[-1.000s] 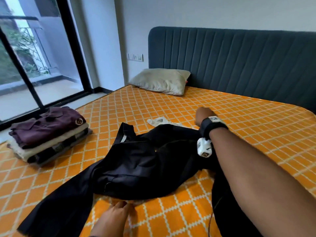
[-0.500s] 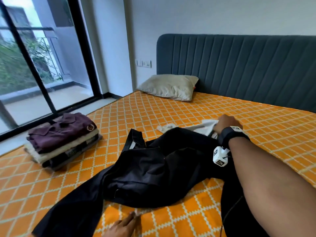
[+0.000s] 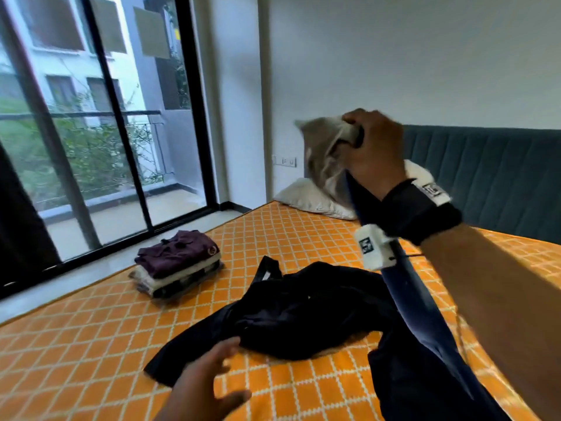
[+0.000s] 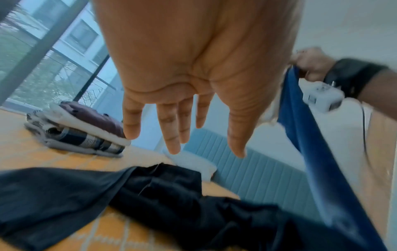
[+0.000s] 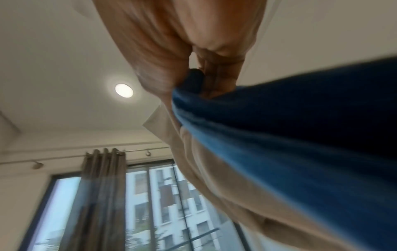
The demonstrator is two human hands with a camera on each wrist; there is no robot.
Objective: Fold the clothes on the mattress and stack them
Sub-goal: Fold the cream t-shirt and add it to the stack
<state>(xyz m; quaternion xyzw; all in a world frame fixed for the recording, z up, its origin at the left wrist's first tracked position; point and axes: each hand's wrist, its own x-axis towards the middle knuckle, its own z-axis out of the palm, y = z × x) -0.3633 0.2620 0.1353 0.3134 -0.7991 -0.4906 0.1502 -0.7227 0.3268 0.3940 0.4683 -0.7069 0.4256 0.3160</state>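
While the right hand point(image 3: 375, 153) is raised at upper centre-right of the head view, its fingers are curled tight around two bunched cloths: a pale beige garment point(image 3: 326, 161), which hangs blurred to the left of the fist, and a blue garment point(image 3: 403, 287), which runs taut from the fist down to the lower right of the frame. Right wrist view agrees: blue cloth point(image 5: 300, 135) and beige cloth point(image 5: 206, 169) both gathered at the closed fingers, ceiling light behind. A black wrist strap with a white marker cube sits on that forearm.

Left hand point(image 3: 206, 381) at bottom centre of the head view, fingers spread and holding nothing, above the orange sheet and just beside the near edge of the black garment point(image 3: 303, 314). Whether a fingertip touches the cloth: cannot tell. Left wrist view shows the palm open, fingers point(image 4: 171, 129) straight and apart.

Black garment lies crumpled and unfolded at centre of the mattress point(image 3: 91, 344), one long part trailing toward lower left. Where the blue cloth meets it at lower right, I cannot tell whether they are separate pieces.

Folded stack point(image 3: 179, 262) sits left of centre, near the mattress edge by the window: maroon shirt on top, a cream layer below, dark checked cloth under that. Same stack visible at mid-left in the left wrist view point(image 4: 81, 127).

Pillow point(image 3: 309, 196) against the teal headboard point(image 3: 485, 177), partly hidden behind the raised beige cloth. Glass sliding door point(image 3: 91, 132) fills the left of the frame.
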